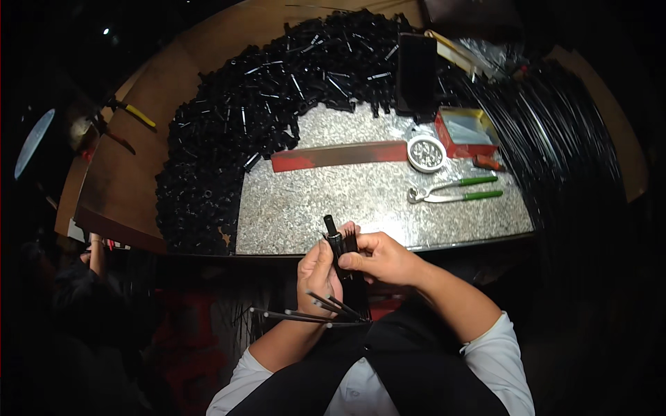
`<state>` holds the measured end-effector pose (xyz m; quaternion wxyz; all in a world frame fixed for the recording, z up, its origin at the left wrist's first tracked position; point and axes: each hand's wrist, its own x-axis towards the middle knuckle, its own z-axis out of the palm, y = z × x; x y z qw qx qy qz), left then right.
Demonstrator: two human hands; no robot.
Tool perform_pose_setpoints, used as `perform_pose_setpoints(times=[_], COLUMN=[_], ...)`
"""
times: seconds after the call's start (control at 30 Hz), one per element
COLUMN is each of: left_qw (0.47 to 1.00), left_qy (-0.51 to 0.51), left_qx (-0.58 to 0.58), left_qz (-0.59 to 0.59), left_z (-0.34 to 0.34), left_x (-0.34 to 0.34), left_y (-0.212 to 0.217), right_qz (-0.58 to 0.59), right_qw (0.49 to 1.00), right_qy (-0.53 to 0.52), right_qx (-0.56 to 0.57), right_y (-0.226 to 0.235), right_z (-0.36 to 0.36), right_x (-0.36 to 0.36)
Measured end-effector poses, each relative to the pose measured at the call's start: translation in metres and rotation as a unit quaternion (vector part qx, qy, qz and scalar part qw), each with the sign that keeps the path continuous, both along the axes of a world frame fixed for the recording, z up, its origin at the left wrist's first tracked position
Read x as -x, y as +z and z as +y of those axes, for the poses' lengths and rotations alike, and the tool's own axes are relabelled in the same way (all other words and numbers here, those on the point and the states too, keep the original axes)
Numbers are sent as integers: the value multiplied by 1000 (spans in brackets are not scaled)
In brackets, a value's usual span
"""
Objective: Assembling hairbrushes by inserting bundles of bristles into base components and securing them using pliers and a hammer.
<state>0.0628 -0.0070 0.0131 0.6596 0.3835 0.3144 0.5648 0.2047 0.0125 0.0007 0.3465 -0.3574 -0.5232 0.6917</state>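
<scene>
You're at a speckled grey stone slab set on a brown wooden bench, lit brightly from above while the room around you falls into darkness; a small light glints upper left, and the floor below stays in shadow

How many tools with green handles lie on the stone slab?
1: the pincers with green handles lie on the stone slab, right of centre, just below the small round tin. The heap of black parts could hide more.
</scene>
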Motion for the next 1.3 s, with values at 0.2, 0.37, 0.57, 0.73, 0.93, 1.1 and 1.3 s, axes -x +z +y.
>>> perform_pose_setpoints(times=[0.2,0.37,0.57,0.73,0.93,1.1,1.3], left_qw=[992,960,943,957,970,973,974], left_qy=[-93,-196,-214,-202,-164,-169,-170], left_qx=[49,85,54,71,63,51,29], left_qz=[-70,-181,-249,-195,-166,-152,-149], left_z=[8,20,31,33,30,28,21], left_x=[9,27,25,22,26,21,21], left_y=[-5,-6,-13,-14,-11,-9,-14], right_qz=[-93,-364,-455,-516,-661,-540,-27], right_qw=[995,885,765,625,592,667,992], right_qy=[-33,200,-139,-165,-109,-121,-63], right_qx=[18,-211,-433,-562,-448,-499,-108], right_y=[20,74,88,29,16,33,94], right_z=[-11,29,145,244,262,227,132], right_x=[-3,-43,-46,-31,-13,-36,-6])
